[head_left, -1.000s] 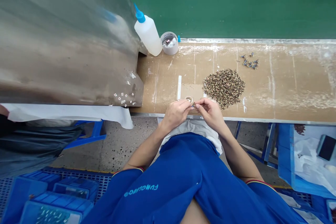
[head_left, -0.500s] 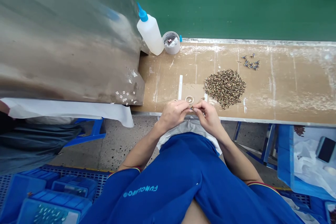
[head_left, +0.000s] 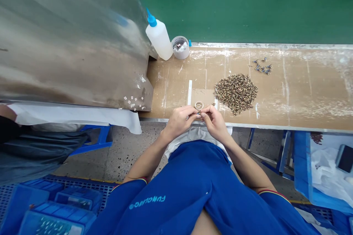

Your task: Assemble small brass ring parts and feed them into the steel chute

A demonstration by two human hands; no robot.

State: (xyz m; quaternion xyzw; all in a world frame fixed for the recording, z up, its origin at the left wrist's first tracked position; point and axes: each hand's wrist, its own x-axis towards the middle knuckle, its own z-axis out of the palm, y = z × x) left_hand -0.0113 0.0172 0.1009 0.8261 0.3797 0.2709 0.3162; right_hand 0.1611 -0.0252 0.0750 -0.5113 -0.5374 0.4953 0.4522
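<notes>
My left hand (head_left: 180, 119) and my right hand (head_left: 215, 120) meet at the bench's front edge, both closed in a pinch. Between their fingertips is a small blue-and-gold piece (head_left: 199, 112), mostly covered by the fingers, so its exact kind is unclear. Just beyond the fingertips sits a small round dish (head_left: 199, 105) with something pale inside. To the right of my right hand lies a heap of tiny gold-and-dark metal pieces (head_left: 236, 91). Farther back is a small group of blue-and-gold pieces (head_left: 263, 68) like the one I hold.
A white squeeze bottle (head_left: 160, 40) with a blue nozzle and a tape roll (head_left: 180, 48) holding scraps stand at the back. A metal housing (head_left: 82, 44) borders the left. Behind the cardboard-covered bench (head_left: 311, 91) is a green surface (head_left: 248, 7). A blue crate (head_left: 302, 165) holds a phone (head_left: 344, 158).
My fingertips have shifted slightly left and closer together around the small piece. The whole view has moved a little; the heap and the small group look the same.
</notes>
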